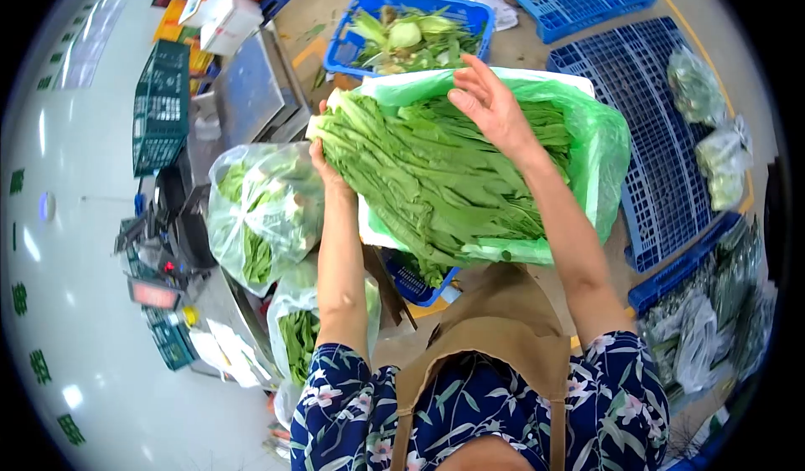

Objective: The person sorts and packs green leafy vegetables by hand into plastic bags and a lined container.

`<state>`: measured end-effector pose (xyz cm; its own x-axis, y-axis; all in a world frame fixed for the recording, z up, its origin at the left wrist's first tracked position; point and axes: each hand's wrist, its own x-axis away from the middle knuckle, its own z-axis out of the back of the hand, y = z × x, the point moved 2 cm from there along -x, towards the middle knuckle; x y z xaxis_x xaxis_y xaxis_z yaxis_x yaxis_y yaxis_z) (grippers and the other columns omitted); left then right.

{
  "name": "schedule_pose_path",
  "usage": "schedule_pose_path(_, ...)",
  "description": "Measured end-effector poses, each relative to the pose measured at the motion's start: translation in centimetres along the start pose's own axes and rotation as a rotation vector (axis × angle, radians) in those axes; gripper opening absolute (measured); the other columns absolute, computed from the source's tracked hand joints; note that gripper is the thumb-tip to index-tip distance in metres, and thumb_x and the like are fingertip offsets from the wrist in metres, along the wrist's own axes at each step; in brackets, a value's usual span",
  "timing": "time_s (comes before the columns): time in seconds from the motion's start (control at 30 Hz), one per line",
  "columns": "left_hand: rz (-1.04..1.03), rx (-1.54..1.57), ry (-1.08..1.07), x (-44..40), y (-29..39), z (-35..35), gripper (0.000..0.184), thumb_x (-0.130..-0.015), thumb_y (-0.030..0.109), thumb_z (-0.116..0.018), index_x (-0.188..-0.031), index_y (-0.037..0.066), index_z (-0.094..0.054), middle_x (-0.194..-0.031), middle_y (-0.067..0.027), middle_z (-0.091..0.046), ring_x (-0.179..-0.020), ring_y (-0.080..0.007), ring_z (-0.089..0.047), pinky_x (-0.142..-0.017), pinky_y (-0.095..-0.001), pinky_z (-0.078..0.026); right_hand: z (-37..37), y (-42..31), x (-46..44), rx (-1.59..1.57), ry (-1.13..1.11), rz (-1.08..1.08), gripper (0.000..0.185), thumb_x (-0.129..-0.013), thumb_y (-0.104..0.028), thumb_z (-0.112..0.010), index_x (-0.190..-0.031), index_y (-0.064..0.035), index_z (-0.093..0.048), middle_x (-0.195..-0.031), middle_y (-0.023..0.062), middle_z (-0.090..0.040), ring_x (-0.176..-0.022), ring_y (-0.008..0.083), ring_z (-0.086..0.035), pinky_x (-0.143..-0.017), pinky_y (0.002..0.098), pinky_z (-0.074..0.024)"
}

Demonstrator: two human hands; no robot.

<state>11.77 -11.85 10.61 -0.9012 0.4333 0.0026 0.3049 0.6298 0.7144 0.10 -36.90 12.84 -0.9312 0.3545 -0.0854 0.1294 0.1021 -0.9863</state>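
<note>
A large bunch of long-leaf lettuce point(419, 182) lies slanted over a white box lined with a green plastic bag point(599, 136). Its pale stem ends point to the upper left, and the leaf tips hang over the box's near side. My left hand point(327, 165) grips the bunch at the stem end, its fingers partly hidden behind the stems. Above the far part of the box, my right hand point(495, 111) is raised with the fingers apart and nothing in it. More leaves show inside the box, beneath my right forearm.
Beyond the box stands a blue crate point(340, 48) of vegetable trimmings. Filled clear bags of greens point(268, 219) crowd the left, near a metal table point(251, 77) and a dark green crate point(161, 106). Blue pallets point(654, 127) and bagged vegetables point(721, 169) lie to the right.
</note>
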Motion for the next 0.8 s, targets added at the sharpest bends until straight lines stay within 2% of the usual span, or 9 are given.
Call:
schedule_pose_path(0.03, -0.019, 0.011, 0.040, 0.1, 0.3, 0.0, 0.072, -0.077, 0.047, -0.058, -0.141, 0.021, -0.037, -0.139, -0.0095, -0.044, -0.123, -0.0310, -0.047, -0.102, -0.0483, -0.040, -0.3, -0.1, -0.7, 0.068, -0.094, -0.032, 0.099, -0.078, -0.060, -0.065, -0.145, -0.0004, -0.023, -0.138, 0.0290, -0.037, -0.130, 0.0386, -0.039, -0.105, 0.0468, -0.0354)
schedule_pose_path(0.17, -0.051, 0.025, 0.039, 0.6, 1.9, -1.7, 0.067, -0.078, 0.047, -0.057, -0.138, 0.023, -0.041, -0.138, -0.0100, -0.044, -0.124, -0.0310, -0.045, -0.103, -0.0491, -0.038, -2.8, -1.6, -2.0, 0.279, -0.310, -0.152, 0.118, -0.067, -0.074, -0.065, -0.146, -0.0001, -0.018, -0.144, 0.0294, -0.029, -0.136, 0.0393, -0.030, -0.110, 0.0475, -0.0289)
schedule_pose_path(0.4, -0.016, 0.033, 0.080, -0.3, 6.1, -5.3, 0.060, -0.075, 0.022, -0.069, -0.131, 0.017, -0.046, -0.124, -0.0099, -0.056, -0.113, -0.0299, -0.054, -0.099, -0.0477, -0.043, -8.8, -4.0, -1.5, 0.543, -0.454, 0.172, 0.123, -0.060, -0.063, -0.078, -0.145, 0.0022, -0.018, -0.149, 0.0258, -0.023, -0.140, 0.0347, -0.021, -0.114, 0.0421, -0.0196)
schedule_pose_path(0.53, -0.040, 0.027, 0.065, 0.0, 7.7, -5.8, 0.052, -0.080, 0.020, -0.065, -0.129, 0.015, -0.047, -0.122, -0.0111, -0.057, -0.113, -0.0300, -0.055, -0.099, -0.0480, -0.044, -9.9, -4.5, -1.2, 0.492, -0.278, 0.222, 0.106, -0.063, -0.051, -0.080, -0.142, 0.0000, -0.031, -0.145, 0.0230, -0.031, -0.135, 0.0360, -0.030, -0.111, 0.0421, -0.0259)
schedule_pose_path(0.57, -0.060, 0.034, 0.057, 0.1, 8.3, -5.8, 0.051, -0.080, 0.019, -0.065, -0.129, 0.014, -0.047, -0.122, -0.0112, -0.057, -0.113, -0.0301, -0.055, -0.098, -0.0480, -0.045, -9.3, -4.7, -0.2, 0.554, -0.156, 0.395, 0.089, -0.066, -0.050, -0.077, -0.136, -0.0075, -0.043, -0.139, 0.0223, -0.037, -0.129, 0.0384, -0.037, -0.107, 0.0485, -0.0279)
schedule_pose_path(0.67, -0.119, 0.056, 0.058, 1.4, 10.3, -5.1, 0.049, -0.081, 0.019, -0.065, -0.127, 0.015, -0.047, -0.121, -0.0106, -0.057, -0.111, -0.0296, -0.057, -0.096, -0.0478, -0.047, -9.1, -5.0, 4.3, 0.784, -0.247, 0.600, 0.057, -0.072, -0.035, -0.076, -0.117, -0.0051, -0.060, -0.105, 0.0152, -0.056, -0.097, 0.0297, -0.052, -0.085, 0.0418, -0.0391)
schedule_pose_path(0.73, -0.150, 0.059, 0.063, 2.1, 11.7, -4.4, 0.048, -0.080, 0.018, -0.065, -0.125, 0.018, -0.046, -0.119, -0.0089, -0.057, -0.109, -0.0280, -0.058, -0.094, -0.0471, -0.049, -9.8, -3.1, 5.7, 0.609, -0.354, 0.375, 0.040, -0.075, -0.020, -0.074, -0.111, -0.0049, -0.063, -0.082, 0.0085, -0.056, -0.076, 0.0239, -0.053, -0.074, 0.0391, -0.0387)
schedule_pose_path(0.77, -0.157, 0.060, 0.066, 2.5, 12.2, -4.0, 0.051, -0.080, 0.018, -0.066, -0.126, 0.017, -0.045, -0.118, -0.0093, -0.058, -0.108, -0.0284, -0.058, -0.093, -0.0471, -0.049, -10.2, -2.5, 6.1, 0.509, -0.281, 0.393, 0.029, -0.076, -0.007, -0.069, -0.105, -0.0055, -0.065, -0.074, 0.0067, -0.057, -0.068, 0.0221, -0.055, -0.069, 0.0381, -0.0396)
schedule_pose_path(0.8, -0.173, 0.038, 0.083, 2.7, 12.8, -3.7, 0.052, -0.080, 0.018, -0.066, -0.127, 0.017, -0.044, -0.118, -0.0095, -0.058, -0.108, -0.0284, -0.058, -0.093, -0.0469, -0.049, -10.6, -2.4, 6.4, 0.515, -0.259, 0.465, 0.027, -0.076, -0.005, -0.068, -0.103, -0.0051, -0.065, -0.074, 0.0071, -0.058, -0.067, 0.0220, -0.055, -0.068, 0.0380, -0.0399)
